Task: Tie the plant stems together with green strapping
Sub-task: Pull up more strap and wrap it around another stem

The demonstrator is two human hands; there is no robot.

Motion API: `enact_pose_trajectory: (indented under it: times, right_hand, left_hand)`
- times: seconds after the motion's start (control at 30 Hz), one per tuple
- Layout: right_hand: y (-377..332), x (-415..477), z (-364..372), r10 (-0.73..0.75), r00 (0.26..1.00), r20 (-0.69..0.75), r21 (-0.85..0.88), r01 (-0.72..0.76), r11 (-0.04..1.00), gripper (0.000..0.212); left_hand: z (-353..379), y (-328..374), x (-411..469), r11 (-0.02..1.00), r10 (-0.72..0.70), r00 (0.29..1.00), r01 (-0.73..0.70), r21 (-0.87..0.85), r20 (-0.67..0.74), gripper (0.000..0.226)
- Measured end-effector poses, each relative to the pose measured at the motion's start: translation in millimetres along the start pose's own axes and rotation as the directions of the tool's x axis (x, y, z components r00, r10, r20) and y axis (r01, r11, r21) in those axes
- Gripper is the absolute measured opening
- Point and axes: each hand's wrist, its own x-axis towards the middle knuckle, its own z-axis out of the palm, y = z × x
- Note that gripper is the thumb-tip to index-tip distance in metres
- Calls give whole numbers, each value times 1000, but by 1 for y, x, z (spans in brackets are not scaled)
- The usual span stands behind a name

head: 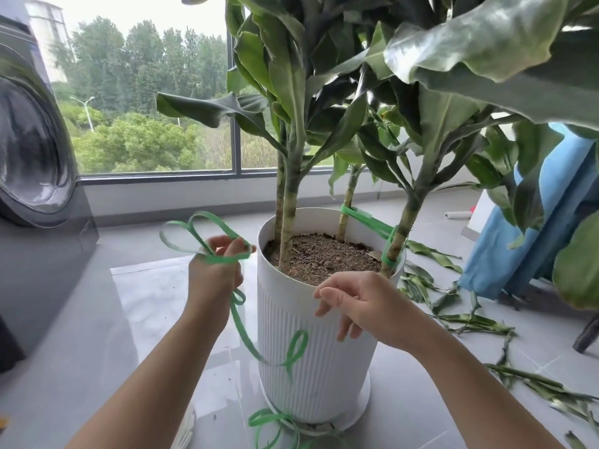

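Two hands near pot. Left hand (215, 267) pinches flat green plastic strapping (194, 231), slack gathered in loops, tail trailing past ribbed white round pot (317, 367). Left pair of green stems (287, 222) untied. Right hand (363, 306) relaxed, holding nothing, likely ready for tail. Green strap tie (366, 220) joins right-side stems (403, 222).

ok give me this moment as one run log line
left hand: grips green strapping | right hand: open, near white pot rim | tied band: joins two right stems | left stems: unstrapped
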Motion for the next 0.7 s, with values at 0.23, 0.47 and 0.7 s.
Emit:
enact_pose_trajectory:
  times: [0.23,0.47,0.7]
  right_hand:
    - [31,2,-54,12,687,-727,144,135,980,32]
    - [28,46,-92,22,765,-644,172,117,978,22]
    - [23,101,-97,-66,966,-250,55,83,995,23]
  left_hand:
    - [40,8,34,993,103,992,-98,72,-74,6]
    - [72,14,60,988,-54,992,37,151,111,15]
    - [91,15,72,952,-181,900,59,302,397,13]
